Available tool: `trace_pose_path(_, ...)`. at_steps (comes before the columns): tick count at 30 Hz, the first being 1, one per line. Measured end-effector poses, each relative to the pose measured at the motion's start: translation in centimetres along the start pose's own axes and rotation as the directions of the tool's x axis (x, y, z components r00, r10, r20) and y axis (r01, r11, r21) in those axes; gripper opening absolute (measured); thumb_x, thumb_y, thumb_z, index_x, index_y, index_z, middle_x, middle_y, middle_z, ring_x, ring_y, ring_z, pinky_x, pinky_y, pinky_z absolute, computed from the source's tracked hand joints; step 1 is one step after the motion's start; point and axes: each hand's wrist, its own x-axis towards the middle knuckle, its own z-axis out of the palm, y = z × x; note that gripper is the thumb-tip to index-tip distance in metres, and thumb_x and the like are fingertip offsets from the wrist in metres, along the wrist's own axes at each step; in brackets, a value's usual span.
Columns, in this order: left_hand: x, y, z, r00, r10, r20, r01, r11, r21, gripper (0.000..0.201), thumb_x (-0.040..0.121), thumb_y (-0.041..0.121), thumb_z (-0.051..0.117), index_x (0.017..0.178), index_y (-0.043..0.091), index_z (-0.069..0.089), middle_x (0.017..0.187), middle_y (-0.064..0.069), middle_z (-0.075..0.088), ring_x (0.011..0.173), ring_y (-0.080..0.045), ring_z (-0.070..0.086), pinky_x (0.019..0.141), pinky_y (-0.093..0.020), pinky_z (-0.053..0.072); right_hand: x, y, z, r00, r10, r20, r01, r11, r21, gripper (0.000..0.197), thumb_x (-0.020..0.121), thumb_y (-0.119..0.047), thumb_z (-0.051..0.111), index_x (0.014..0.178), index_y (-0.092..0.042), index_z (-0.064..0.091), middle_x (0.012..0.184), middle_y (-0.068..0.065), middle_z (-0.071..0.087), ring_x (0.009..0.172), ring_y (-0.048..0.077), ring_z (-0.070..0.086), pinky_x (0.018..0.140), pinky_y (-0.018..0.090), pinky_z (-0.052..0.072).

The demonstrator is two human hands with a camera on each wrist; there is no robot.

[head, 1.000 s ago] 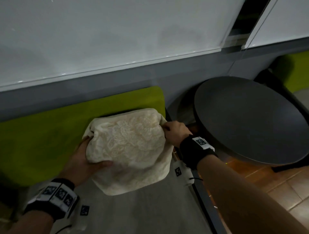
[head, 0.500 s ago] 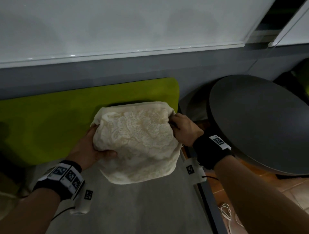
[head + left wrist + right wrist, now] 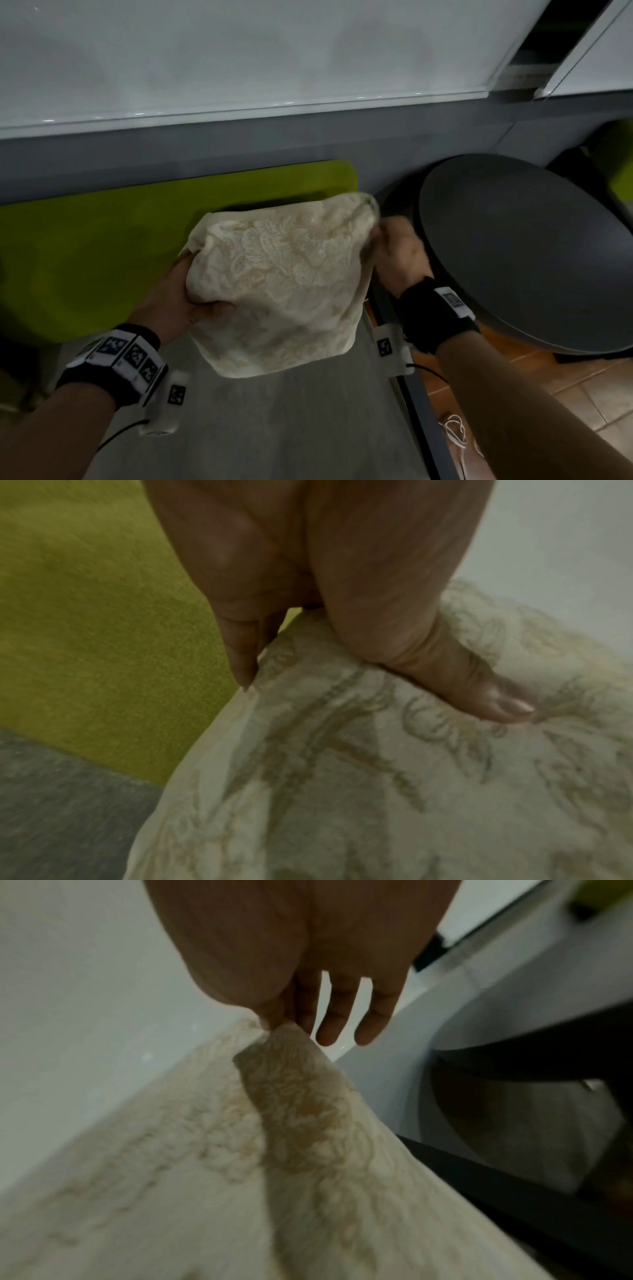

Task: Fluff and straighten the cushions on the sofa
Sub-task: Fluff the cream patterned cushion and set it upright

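A cream cushion (image 3: 284,284) with a raised floral pattern is held up over the grey sofa seat (image 3: 274,421), in front of the lime-green backrest (image 3: 102,246). My left hand (image 3: 181,301) grips its left side, thumb pressed on the front face (image 3: 479,696) and fingers behind. My right hand (image 3: 397,253) pinches the cushion's upper right corner (image 3: 281,1039) between thumb and forefinger, its other fingers hanging straight. That corner is pulled out to the right into a point. The cushion's back is hidden.
A round dark side table (image 3: 534,260) stands close to the right of the sofa end. A grey wall with a white panel (image 3: 239,61) runs behind. White cable (image 3: 455,431) lies on the tiled floor (image 3: 582,387) at the lower right.
The right hand has shifted up and to the right, drawing the cushion's upper right corner out into a point. The left hand keeps its grip on the left side.
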Motion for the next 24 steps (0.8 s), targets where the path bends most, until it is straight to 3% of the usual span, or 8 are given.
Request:
trace_pose_path(3,0.2,-0.4,0.0,0.999,-0.043,0.001,0.043,0.999,0.001,0.117,0.043,0.074,0.087,0.145,0.043,0.039,0.145,0.014,0.051,0.13,-0.018,0.052,0.105,-0.05,0.047,-1.2,0.5,-0.4,0.961,0.168,-0.222,-0.07,0.918,0.391,0.012,0.103,-0.033,0.055,0.113,-0.027,0.057,0.104,-0.012,0.066,0.095,0.009,0.065,0.087,0.038,0.053)
trace_pose_path(7,-0.3,-0.3,0.0,0.998,-0.056,-0.003,0.056,0.998,0.025,0.121,0.042,0.071,0.089,0.147,0.042,0.037,0.146,0.014,0.05,0.129,-0.018,0.051,0.104,-0.048,0.046,-0.6,0.2,-0.4,0.976,0.195,0.096,-0.214,0.776,0.594,0.054,0.093,-0.048,0.072,0.14,-0.032,0.053,0.125,-0.016,0.067,0.113,0.003,0.065,0.098,0.034,0.056)
trace_pose_path(10,-0.4,-0.2,0.0,0.999,-0.047,0.027,0.047,0.999,0.002,0.119,0.043,0.071,0.09,0.146,0.044,0.036,0.144,0.018,0.05,0.131,-0.017,0.051,0.106,-0.051,0.045,0.8,0.1,-0.8,0.983,0.184,0.016,-0.17,0.867,0.468,0.022,0.087,-0.043,0.08,0.1,-0.026,0.075,0.093,-0.008,0.077,0.089,0.013,0.074,0.085,0.044,0.063)
trace_pose_path(13,-0.6,-0.1,-0.3,0.997,-0.072,0.036,0.071,0.997,0.02,0.117,0.041,0.073,0.088,0.142,0.054,0.034,0.15,0.017,0.044,0.134,-0.017,0.047,0.108,-0.05,0.043,2.9,0.6,-2.2,0.862,0.422,-0.282,-0.119,0.708,0.696,0.015,0.087,-0.031,0.079,0.082,-0.019,0.072,0.077,0.002,0.074,0.069,0.017,0.07,0.072,0.045,0.062)
trace_pose_path(15,-1.0,0.3,-0.6,0.995,-0.09,0.046,0.088,0.995,0.041,0.114,0.04,0.074,0.088,0.135,0.063,0.027,0.154,0.016,0.039,0.135,-0.016,0.043,0.11,-0.047,0.041,3.8,1.1,-3.2,0.827,0.465,-0.315,-0.051,0.621,0.782,0.016,0.09,-0.03,0.076,0.086,-0.017,0.068,0.076,0.004,0.071,0.063,0.013,0.065,0.071,0.041,0.058)
trace_pose_path(18,-1.1,0.2,-0.7,0.994,-0.095,0.052,0.092,0.994,0.053,0.116,0.043,0.073,0.089,0.139,0.062,0.024,0.156,0.016,0.036,0.139,-0.018,0.041,0.112,-0.049,0.04,3.1,1.9,-3.7,0.957,0.287,-0.045,-0.199,0.76,0.619,0.04,0.08,-0.062,0.075,0.108,-0.034,0.072,0.105,-0.005,0.076,0.093,0.014,0.073,0.089,0.045,0.06)
trace_pose_path(20,-1.3,0.4,-0.6,0.997,-0.071,0.033,0.069,0.995,0.069,0.117,0.046,0.071,0.09,0.144,0.056,0.027,0.155,0.017,0.036,0.139,-0.017,0.042,0.112,-0.049,0.041,2.2,2.2,-3.4,0.967,0.151,0.206,-0.227,0.878,0.422,0.046,0.076,-0.066,0.079,0.111,-0.037,0.074,0.107,-0.005,0.078,0.098,0.02,0.075,0.091,0.05,0.06)
trace_pose_path(24,-1.8,0.8,-1.0,0.997,-0.068,0.045,0.064,0.994,0.087,0.111,0.055,0.064,0.089,0.148,0.048,0.029,0.155,0.016,0.035,0.134,-0.012,0.04,0.112,-0.043,0.039,3.3,2.2,-3.8,0.974,0.21,-0.079,-0.148,0.868,0.474,0.029,0.078,-0.051,0.083,0.093,-0.027,0.076,0.091,0.006,0.078,0.084,0.026,0.074,0.082,0.051,0.063)
